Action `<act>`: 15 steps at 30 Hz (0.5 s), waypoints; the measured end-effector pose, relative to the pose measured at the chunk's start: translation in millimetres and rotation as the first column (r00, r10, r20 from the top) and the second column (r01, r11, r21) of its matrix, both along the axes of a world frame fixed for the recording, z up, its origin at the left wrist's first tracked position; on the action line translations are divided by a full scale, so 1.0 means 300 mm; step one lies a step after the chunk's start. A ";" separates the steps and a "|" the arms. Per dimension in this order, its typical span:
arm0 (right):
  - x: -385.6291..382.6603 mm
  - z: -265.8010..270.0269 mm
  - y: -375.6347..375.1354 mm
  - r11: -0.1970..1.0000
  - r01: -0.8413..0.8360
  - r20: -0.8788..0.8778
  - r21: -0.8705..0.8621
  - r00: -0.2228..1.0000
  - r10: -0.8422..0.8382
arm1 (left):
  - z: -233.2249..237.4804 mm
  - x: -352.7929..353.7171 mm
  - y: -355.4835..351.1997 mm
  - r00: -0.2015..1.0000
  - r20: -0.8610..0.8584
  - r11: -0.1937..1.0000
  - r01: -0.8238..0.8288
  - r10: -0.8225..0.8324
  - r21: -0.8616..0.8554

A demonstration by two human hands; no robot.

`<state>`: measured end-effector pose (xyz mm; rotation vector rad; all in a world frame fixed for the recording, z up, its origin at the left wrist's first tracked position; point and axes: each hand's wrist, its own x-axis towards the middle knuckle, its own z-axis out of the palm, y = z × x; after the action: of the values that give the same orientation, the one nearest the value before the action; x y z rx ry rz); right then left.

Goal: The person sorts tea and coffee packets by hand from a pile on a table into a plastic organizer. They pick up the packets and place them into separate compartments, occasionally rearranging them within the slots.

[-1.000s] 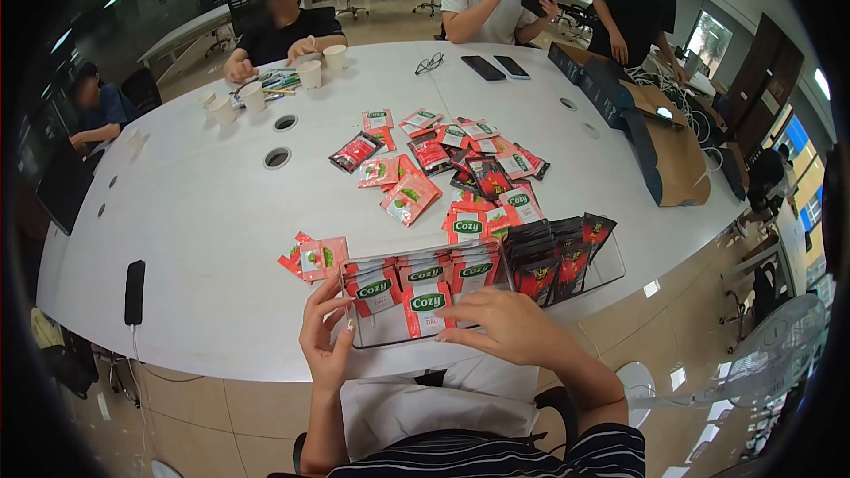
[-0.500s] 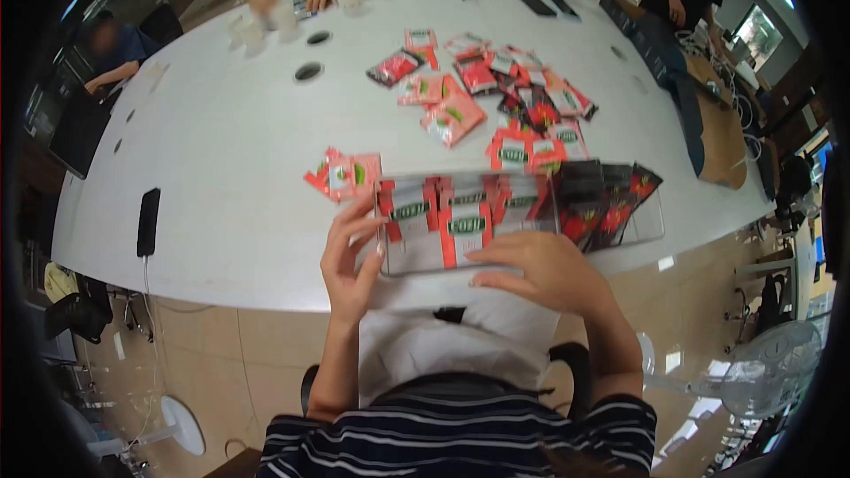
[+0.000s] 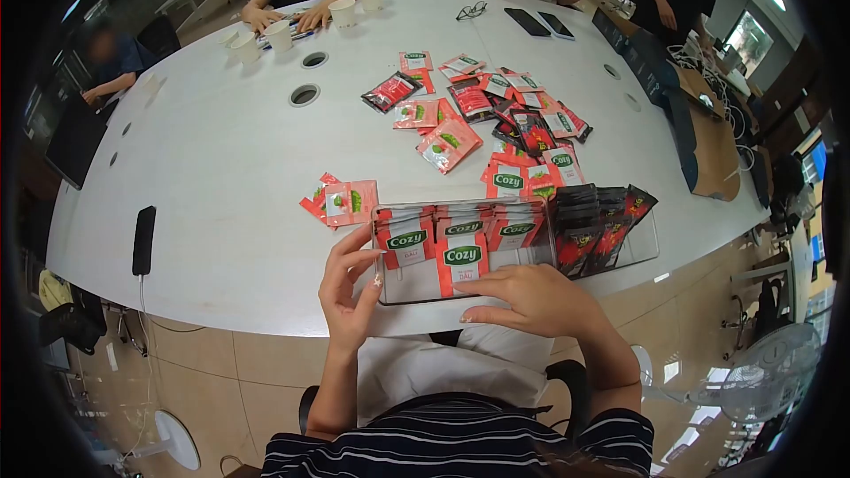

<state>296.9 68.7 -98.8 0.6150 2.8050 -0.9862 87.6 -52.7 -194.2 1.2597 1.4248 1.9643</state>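
A clear plastic box (image 3: 407, 289) stands near the table's front edge, with rows of red-and-white "Cozy" tea sachets (image 3: 407, 243) standing in its back part. One front sachet (image 3: 462, 257) leans lower than the others, in the middle. My left hand (image 3: 350, 279) grips the box's left side, thumb by the front corner. My right hand (image 3: 531, 299) reaches in from the right with fingers stretched out, the index fingertip on the front sachet's lower edge and the thumb apart below. Black sachets (image 3: 589, 235) with red flowers fill the right-hand section.
Loose pink, red and black sachets (image 3: 474, 102) are scattered behind the box, and a few pink ones (image 3: 350, 202) lie left of it. A phone (image 3: 144, 241) on a cable lies at left. Paper cups (image 3: 343, 13), glasses (image 3: 472, 11) and other people are across the table.
The whole view has shifted, so the box and hands appear lower. My right index finger now lies over the front sachet's lower edge. My left hand stays at the box's left side.
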 end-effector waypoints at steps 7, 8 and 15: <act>-0.013 -0.037 0.008 0.996 0.057 -0.096 0.075 0.994 -0.049 | -0.002 -0.001 0.003 1.000 0.001 1.000 0.003 -0.003 0.006; -0.020 -0.035 0.006 0.991 0.082 -0.094 0.103 0.993 -0.073 | -0.002 -0.001 0.004 1.000 0.001 1.000 0.003 -0.003 0.009; -0.032 -0.044 0.020 0.979 0.087 -0.044 0.185 0.996 -0.080 | 0.001 0.002 0.001 1.000 0.004 1.000 0.006 -0.006 0.006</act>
<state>287.3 74.9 -112.0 0.7490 2.9483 -0.7587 88.2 -52.4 -194.0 1.2607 1.4125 1.9671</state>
